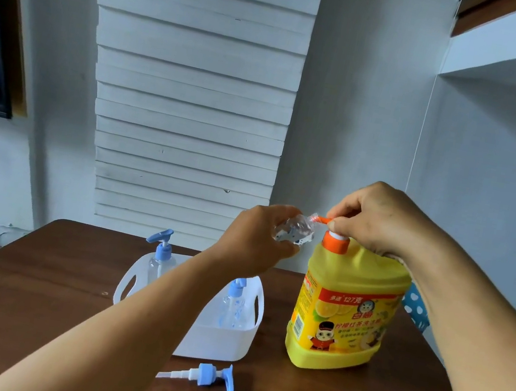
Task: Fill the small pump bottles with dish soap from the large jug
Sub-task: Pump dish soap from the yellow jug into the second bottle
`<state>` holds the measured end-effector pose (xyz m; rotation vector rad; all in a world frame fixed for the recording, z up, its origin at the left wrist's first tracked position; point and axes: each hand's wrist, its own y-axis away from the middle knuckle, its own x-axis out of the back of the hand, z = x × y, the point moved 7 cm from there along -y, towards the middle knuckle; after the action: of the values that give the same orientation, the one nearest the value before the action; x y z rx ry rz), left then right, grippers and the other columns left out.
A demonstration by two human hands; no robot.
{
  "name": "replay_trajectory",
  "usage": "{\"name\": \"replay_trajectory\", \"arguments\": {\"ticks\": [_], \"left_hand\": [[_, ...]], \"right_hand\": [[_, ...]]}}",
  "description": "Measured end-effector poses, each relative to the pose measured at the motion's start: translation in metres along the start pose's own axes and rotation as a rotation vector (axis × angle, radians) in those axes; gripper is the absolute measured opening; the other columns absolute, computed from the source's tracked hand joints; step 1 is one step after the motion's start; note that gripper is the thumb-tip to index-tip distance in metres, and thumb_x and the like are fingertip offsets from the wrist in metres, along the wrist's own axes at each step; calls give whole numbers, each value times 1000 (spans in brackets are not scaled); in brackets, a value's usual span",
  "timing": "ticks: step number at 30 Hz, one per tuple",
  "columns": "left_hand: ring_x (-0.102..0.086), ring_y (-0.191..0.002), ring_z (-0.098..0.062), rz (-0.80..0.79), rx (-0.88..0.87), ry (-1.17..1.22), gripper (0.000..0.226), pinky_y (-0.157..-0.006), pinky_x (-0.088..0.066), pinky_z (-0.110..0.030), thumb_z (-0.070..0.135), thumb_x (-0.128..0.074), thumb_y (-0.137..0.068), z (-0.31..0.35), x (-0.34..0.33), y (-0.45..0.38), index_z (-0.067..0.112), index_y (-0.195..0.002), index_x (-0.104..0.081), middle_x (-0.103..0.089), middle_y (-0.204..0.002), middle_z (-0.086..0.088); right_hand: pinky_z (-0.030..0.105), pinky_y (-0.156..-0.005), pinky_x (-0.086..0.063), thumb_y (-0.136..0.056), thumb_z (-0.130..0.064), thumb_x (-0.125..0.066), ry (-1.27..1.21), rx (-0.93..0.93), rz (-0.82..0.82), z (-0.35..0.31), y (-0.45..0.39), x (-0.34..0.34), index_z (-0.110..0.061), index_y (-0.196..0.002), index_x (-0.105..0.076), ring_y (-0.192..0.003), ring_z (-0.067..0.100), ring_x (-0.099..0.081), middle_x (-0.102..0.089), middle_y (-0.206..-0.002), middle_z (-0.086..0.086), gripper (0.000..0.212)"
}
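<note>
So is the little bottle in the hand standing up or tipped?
Tipped. The left hand holds the small clear bottle sideways, mouth at the jug's orange spout.

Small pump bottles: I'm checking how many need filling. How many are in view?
3. One clear bottle is tilted in the left hand at the jug's spout; two bottles stand in the white basket. The forearm may hide more.

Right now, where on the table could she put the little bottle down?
Bare wood lies left of the white basket, and along the near edge right of the loose pump, in front of the yellow jug. The gap between basket and jug is tight. The basket itself already holds two pump bottles.
</note>
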<state>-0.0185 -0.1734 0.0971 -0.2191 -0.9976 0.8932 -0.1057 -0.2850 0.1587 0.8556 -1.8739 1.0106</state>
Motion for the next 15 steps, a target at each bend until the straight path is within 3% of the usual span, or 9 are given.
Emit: {"name": "replay_trajectory", "arguments": {"ticks": [5,10,15], "left_hand": [[-55,-73,-12,24,6,42,30,-58,-38,-16,21,-67,-79,8,3,0,26,-108,-61,-61,-86,9],[-49,-60,-2,49,-27,15,24,-54,-33,-14,22,-66,-78,15,9,-4,30,-100,-61,-56,-75,15],[-57,-72,-12,32,-21,39,29,-60,-41,-16,21,-67,-78,8,3,-1,27,-106,-62,-63,-84,11]], "right_hand": [[18,-58,-43,-79,-21,-69,-36,-6,-1,-3,2,14,-28,-86,-75,-78,11,-58,-66,-84,-8,11],[19,-55,-41,-80,-21,-70,-62,13,15,-4,2,23,-28,-83,-75,-74,5,-56,-63,-78,-13,9],[19,-52,-38,-79,-20,-71,-77,5,25,0,2,15,-25,-86,-75,-71,3,-54,-59,-74,-15,10]]}}
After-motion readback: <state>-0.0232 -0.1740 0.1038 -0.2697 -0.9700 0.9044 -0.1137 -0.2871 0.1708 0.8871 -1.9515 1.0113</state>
